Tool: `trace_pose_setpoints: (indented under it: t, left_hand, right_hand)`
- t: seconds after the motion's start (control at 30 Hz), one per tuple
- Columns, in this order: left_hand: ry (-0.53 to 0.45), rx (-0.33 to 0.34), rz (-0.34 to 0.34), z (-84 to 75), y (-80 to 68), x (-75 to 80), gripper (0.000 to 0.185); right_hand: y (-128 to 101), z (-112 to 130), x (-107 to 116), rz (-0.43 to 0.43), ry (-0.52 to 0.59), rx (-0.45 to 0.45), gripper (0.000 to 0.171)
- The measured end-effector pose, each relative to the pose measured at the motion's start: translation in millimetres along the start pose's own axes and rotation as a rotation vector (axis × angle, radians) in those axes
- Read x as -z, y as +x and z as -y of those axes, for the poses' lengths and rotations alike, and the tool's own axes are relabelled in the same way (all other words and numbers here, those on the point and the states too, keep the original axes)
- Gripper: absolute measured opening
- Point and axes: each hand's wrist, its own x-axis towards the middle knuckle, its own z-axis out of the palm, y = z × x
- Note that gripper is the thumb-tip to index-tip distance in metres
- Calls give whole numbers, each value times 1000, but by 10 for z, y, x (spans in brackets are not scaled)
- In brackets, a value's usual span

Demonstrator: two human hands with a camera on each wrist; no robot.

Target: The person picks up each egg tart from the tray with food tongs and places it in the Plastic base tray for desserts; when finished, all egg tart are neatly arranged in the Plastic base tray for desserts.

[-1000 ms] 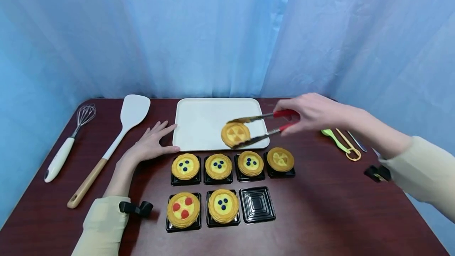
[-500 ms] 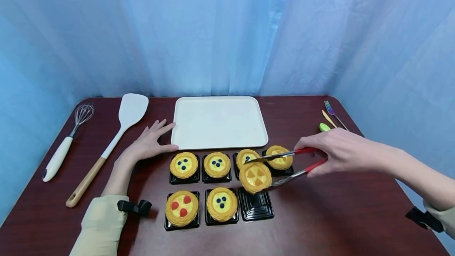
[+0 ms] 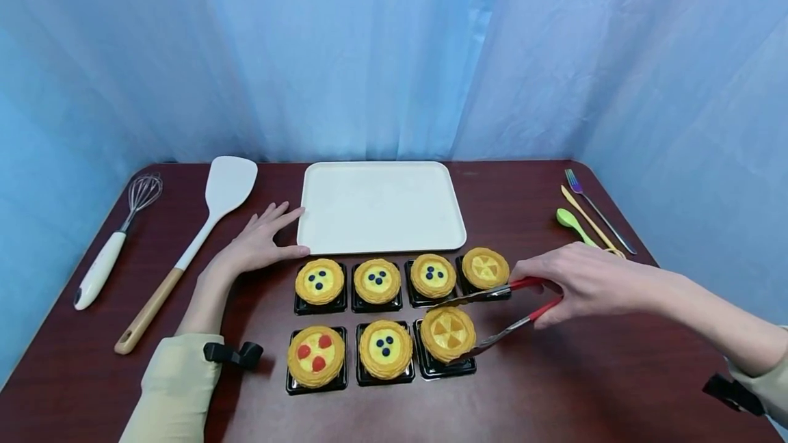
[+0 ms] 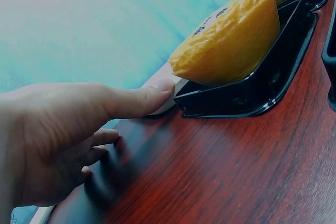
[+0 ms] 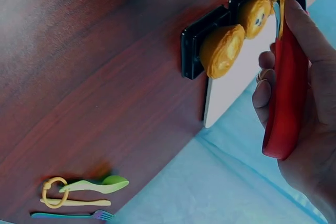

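Note:
My right hand point(image 3: 587, 286) grips red-handled tongs point(image 5: 289, 93), its thumb and fingers around the handles. Between the tong tips is an egg tart point(image 3: 448, 335) with yellow wedge-shaped pieces on top. This tart sits over the right-hand black plastic tray point(image 3: 431, 369) of the front row. My left hand point(image 3: 261, 241) is spread at the left edge of the white tray point(image 3: 382, 207), thumb and a fingertip at its rim. In the left wrist view the thumb lies right beside a black tray point(image 4: 252, 95) with a tart point(image 4: 231, 40) in it.
Behind stands a row of several tarts in black trays; a raspberry-topped tart point(image 3: 316, 356) and a blueberry-topped one point(image 3: 386, 349) are in front. A whisk point(image 3: 117, 245) and a spatula point(image 3: 212, 224) lie left. At right lie a fork point(image 3: 594, 204), a yellow knife point(image 3: 581, 209) and a green spoon point(image 3: 572, 224).
The tongs have carried the wedge-topped tart from over the white tray toward me, down to the front-row black tray. The left hand has stayed at the white tray's edge.

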Motion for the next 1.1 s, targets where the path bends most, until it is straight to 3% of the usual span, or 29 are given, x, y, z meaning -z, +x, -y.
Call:
trace_pose_setpoints:
  t: [1.1]
  left_hand:
    - [12, 23, 6, -1, 2, -4, 92]
  right_hand:
    - [41, -45, -144, 35, 34, -8, 46]
